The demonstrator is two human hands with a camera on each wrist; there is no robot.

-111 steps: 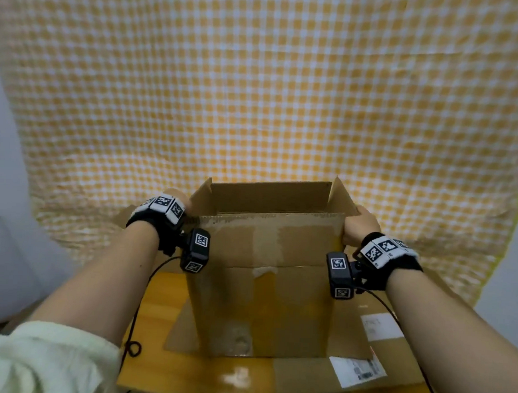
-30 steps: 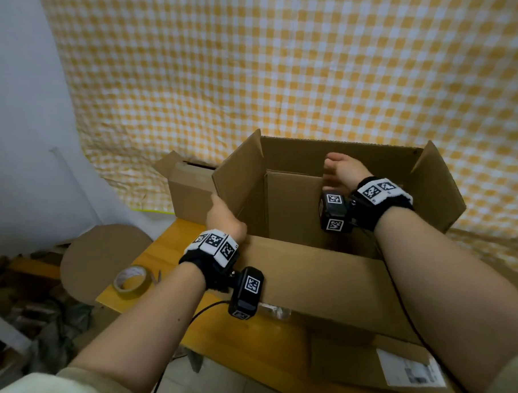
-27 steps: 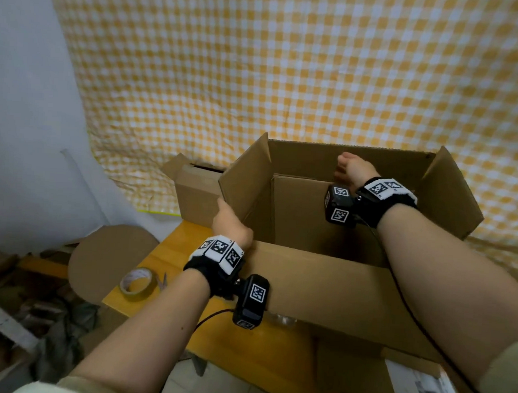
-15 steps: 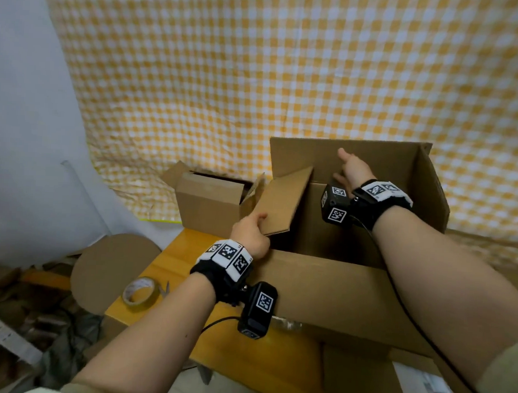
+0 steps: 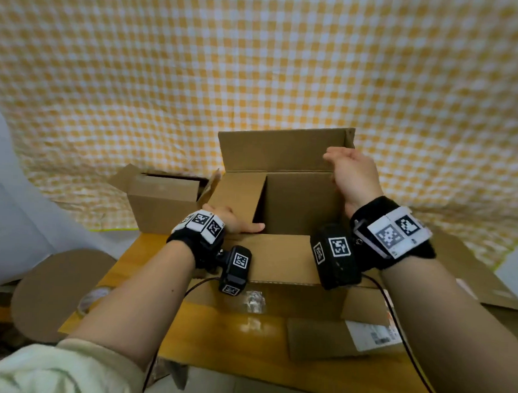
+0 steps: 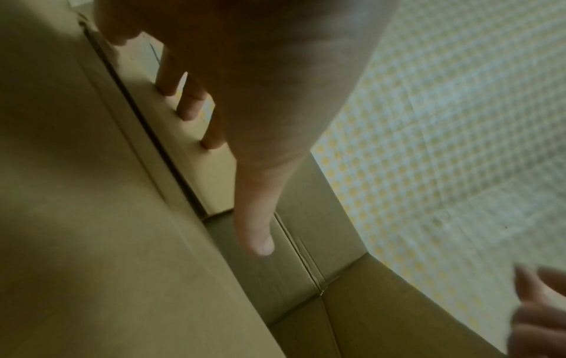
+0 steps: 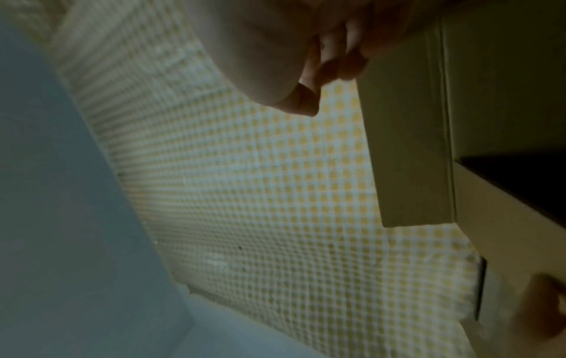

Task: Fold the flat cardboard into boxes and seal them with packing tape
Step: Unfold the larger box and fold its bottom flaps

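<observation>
Left grip: my left hand [image 5: 231, 222] presses flat, fingers straight, on the left end flap [image 5: 237, 195] of the box [image 5: 278, 262].
Right grip: my right hand [image 5: 352, 176] hovers loosely curled, holding nothing, beside the upright far flap [image 5: 280, 151].
Progress: box erected on the tabletop [image 5: 216, 331]; I judge top flaps unfolded, unsealed.
Remaining: tape roll [image 5: 94, 297] lies left of my grip, untouched.

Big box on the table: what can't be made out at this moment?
- Big box floor: head view, near wall hides it.
- Right hand fingertips: head view, behind the hand; right wrist view blurred.
- Tape roll: head view, left forearm covers most.
- Smaller box contents: dark opening.
</observation>
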